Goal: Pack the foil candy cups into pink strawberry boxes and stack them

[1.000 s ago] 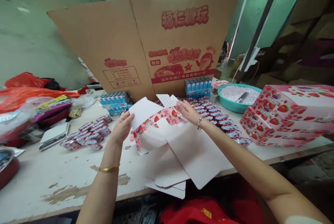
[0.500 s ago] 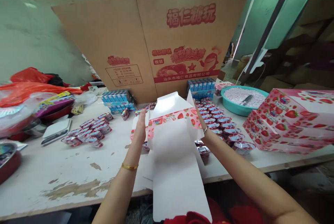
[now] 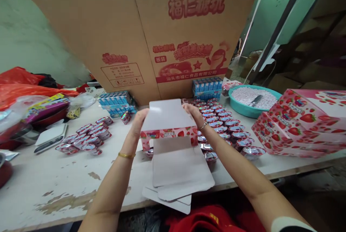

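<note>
A partly folded strawberry-print carton (image 3: 169, 133) is held above the table in front of me, its plain white panel (image 3: 169, 114) facing up and a pink printed strip facing me. My left hand (image 3: 139, 120) grips the carton's left far side, the fingers partly hidden behind it. At the opposite far corner my right hand (image 3: 194, 113) grips the carton too, fingertips bent over its edge. Under and in front of it, white cardboard sheets (image 3: 183, 167) stick out past the table edge. I cannot tell whether the uppermost sheet belongs to the carton.
Rows of foil-lidded cups (image 3: 225, 125) stand right of the carton, and a loose group of cups (image 3: 86, 136) lies left. Stacked strawberry boxes (image 3: 294, 125) and a teal basin (image 3: 240, 108) occupy the right. A large cardboard sheet (image 3: 146, 37), blue packs (image 3: 117, 103) and a scale (image 3: 51, 134) are behind.
Both hands have moved from the carton's sides to its far corners. The long white panel that reached toward me no longer shows that way; a white panel now lies on top.
</note>
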Demonstrator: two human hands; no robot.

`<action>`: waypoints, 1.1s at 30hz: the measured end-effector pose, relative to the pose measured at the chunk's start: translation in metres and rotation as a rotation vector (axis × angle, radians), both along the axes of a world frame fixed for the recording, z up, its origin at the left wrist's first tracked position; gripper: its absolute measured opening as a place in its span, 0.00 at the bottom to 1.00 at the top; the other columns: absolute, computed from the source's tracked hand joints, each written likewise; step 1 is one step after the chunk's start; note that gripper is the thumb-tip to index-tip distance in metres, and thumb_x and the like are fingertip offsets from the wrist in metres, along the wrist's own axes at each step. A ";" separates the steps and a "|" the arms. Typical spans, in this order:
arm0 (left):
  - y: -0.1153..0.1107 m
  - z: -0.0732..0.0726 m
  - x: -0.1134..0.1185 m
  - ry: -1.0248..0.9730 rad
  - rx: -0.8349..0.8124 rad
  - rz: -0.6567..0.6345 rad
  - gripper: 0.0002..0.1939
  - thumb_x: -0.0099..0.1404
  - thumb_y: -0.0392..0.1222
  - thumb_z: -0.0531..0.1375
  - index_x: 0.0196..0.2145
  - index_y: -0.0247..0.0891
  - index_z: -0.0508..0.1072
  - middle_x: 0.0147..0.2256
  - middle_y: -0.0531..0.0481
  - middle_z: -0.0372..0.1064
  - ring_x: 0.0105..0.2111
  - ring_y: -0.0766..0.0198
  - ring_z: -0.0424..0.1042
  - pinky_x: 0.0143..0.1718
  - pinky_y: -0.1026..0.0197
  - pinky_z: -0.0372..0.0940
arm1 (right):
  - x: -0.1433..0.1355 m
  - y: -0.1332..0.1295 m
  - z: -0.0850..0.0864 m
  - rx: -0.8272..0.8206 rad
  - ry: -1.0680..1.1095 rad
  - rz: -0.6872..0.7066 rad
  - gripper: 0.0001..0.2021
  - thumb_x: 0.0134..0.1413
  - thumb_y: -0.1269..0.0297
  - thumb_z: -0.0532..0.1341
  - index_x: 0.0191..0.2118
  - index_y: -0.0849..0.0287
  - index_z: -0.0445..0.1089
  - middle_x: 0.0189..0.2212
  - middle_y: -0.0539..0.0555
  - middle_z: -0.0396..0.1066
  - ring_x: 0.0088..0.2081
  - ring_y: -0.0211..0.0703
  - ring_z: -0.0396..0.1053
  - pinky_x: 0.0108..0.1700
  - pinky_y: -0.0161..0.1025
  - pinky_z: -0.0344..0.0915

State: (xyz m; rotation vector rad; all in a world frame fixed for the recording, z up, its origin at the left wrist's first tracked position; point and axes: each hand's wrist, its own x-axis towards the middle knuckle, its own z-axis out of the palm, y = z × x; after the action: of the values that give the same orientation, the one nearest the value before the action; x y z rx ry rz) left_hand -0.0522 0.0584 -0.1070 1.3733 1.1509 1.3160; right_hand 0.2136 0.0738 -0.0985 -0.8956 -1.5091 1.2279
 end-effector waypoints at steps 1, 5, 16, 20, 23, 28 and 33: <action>-0.005 -0.006 0.000 0.076 -0.053 -0.063 0.26 0.52 0.64 0.64 0.33 0.35 0.75 0.32 0.46 0.75 0.37 0.52 0.75 0.37 0.54 0.71 | 0.005 -0.002 -0.008 -0.004 -0.048 0.049 0.30 0.46 0.28 0.55 0.27 0.55 0.61 0.38 0.56 0.69 0.45 0.51 0.67 0.53 0.48 0.64; -0.044 -0.028 0.009 0.563 -0.033 -0.146 0.44 0.47 0.58 0.70 0.60 0.39 0.67 0.62 0.39 0.63 0.63 0.39 0.59 0.62 0.40 0.55 | 0.022 -0.025 -0.028 0.025 -0.377 0.230 0.29 0.46 0.38 0.64 0.46 0.56 0.66 0.60 0.61 0.62 0.59 0.57 0.61 0.61 0.54 0.58; -0.089 -0.022 0.047 1.441 -0.026 -0.064 0.60 0.51 0.50 0.66 0.72 0.38 0.36 0.72 0.41 0.25 0.71 0.38 0.23 0.66 0.30 0.28 | -0.006 -0.071 -0.026 0.298 -1.384 0.030 0.56 0.44 0.56 0.70 0.73 0.58 0.37 0.73 0.60 0.23 0.71 0.61 0.18 0.69 0.63 0.28; -0.087 -0.023 0.044 1.421 0.012 -0.073 0.62 0.49 0.52 0.68 0.72 0.40 0.37 0.72 0.40 0.26 0.70 0.37 0.23 0.66 0.29 0.27 | -0.001 -0.069 -0.030 0.322 -1.320 0.003 0.55 0.48 0.44 0.68 0.73 0.59 0.37 0.73 0.60 0.23 0.72 0.60 0.19 0.70 0.62 0.30; -0.083 -0.029 0.039 1.229 0.011 -0.060 0.62 0.53 0.60 0.66 0.72 0.40 0.34 0.72 0.37 0.26 0.70 0.37 0.24 0.66 0.29 0.31 | 0.011 -0.066 -0.030 0.312 -1.179 0.057 0.50 0.55 0.38 0.60 0.73 0.58 0.38 0.73 0.60 0.24 0.72 0.57 0.19 0.70 0.62 0.30; -0.081 -0.045 0.034 0.833 -0.065 0.136 0.58 0.58 0.68 0.60 0.72 0.37 0.36 0.72 0.33 0.30 0.71 0.39 0.28 0.67 0.32 0.38 | 0.037 -0.083 -0.031 0.306 -0.738 0.334 0.46 0.57 0.28 0.45 0.73 0.52 0.41 0.73 0.55 0.27 0.71 0.55 0.17 0.69 0.62 0.33; -0.098 -0.046 0.029 0.516 -0.031 0.065 0.46 0.65 0.67 0.51 0.72 0.46 0.38 0.72 0.45 0.31 0.71 0.49 0.33 0.70 0.43 0.41 | 0.030 -0.118 -0.041 0.135 -0.448 0.115 0.41 0.63 0.36 0.49 0.73 0.50 0.38 0.73 0.54 0.34 0.72 0.51 0.24 0.71 0.59 0.31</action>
State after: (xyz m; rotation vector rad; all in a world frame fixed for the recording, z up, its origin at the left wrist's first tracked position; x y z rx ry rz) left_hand -0.0235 -0.0391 -0.1527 1.7205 1.5585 1.0043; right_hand 0.2433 -0.0444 -0.1396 -1.0510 -1.9978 1.0313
